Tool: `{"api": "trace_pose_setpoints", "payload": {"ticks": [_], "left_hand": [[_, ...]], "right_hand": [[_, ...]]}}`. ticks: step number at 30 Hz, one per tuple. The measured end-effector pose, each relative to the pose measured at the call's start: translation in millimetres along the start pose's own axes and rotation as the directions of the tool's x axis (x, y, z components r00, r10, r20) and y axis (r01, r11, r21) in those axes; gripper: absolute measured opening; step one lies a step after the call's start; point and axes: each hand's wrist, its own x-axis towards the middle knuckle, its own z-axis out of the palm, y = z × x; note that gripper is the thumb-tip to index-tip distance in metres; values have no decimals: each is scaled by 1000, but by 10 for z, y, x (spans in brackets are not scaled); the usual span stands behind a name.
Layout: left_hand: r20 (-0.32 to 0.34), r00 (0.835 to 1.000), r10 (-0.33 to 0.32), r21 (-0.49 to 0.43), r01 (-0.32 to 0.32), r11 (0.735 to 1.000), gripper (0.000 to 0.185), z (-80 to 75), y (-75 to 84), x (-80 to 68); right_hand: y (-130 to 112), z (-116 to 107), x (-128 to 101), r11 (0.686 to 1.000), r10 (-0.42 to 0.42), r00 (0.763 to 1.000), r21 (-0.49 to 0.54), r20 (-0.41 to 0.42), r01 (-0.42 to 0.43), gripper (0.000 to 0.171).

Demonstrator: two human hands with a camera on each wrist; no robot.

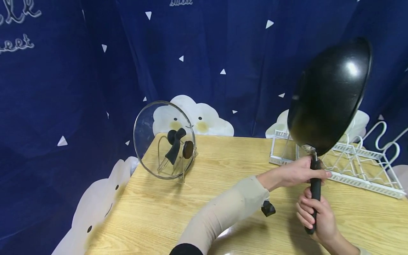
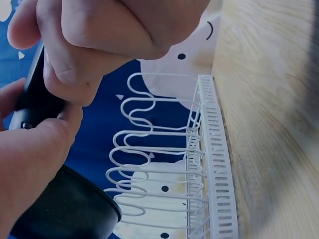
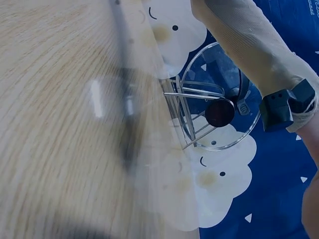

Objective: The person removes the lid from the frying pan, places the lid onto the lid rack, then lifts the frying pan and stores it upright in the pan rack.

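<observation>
Both hands hold a black wok point(image 1: 331, 92) by its long black handle point(image 1: 316, 187), with the bowl raised and tilted above the table. Nearest the bowl, my left hand point(image 1: 298, 173) grips the upper handle, its thumb lying across it. Below it, my right hand point(image 1: 320, 216) wraps its fingers round the handle's lower end. In the left wrist view the right hand's curled fingers point(image 2: 114, 35) and the left thumb point(image 2: 40, 149) appear close together on the handle. Behind the wok, a white wire rack point(image 1: 353, 163) stands on the table, partly hidden.
A clear glass lid point(image 1: 149, 124) with a dark knob point(image 1: 188, 149) leans in a small metal stand point(image 1: 183, 170) at the table's back left. A black curved handle point(image 1: 173, 152) shows there too. Behind the wooden table point(image 1: 153, 209) hangs a blue curtain point(image 1: 204, 81).
</observation>
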Motion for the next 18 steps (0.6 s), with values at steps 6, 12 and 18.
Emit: {"api": "trace_pose_setpoints", "payload": {"ticks": [6,12,18], "left_hand": [[-59,998,-12,63,16,998,16,88,-62,79],[-92,996,-9,21,10,1000,22,150,-130,146],[-97,994,-42,-21,40,999,27,183,-180,191]], "right_hand": [[-56,-25,-70,1000,11,1000,18,-4,-11,44],[-97,-27,-111,997,28,1000,73,-10,-27,41],[-121,-39,-150,992,40,999,121,2,-40,39]]}}
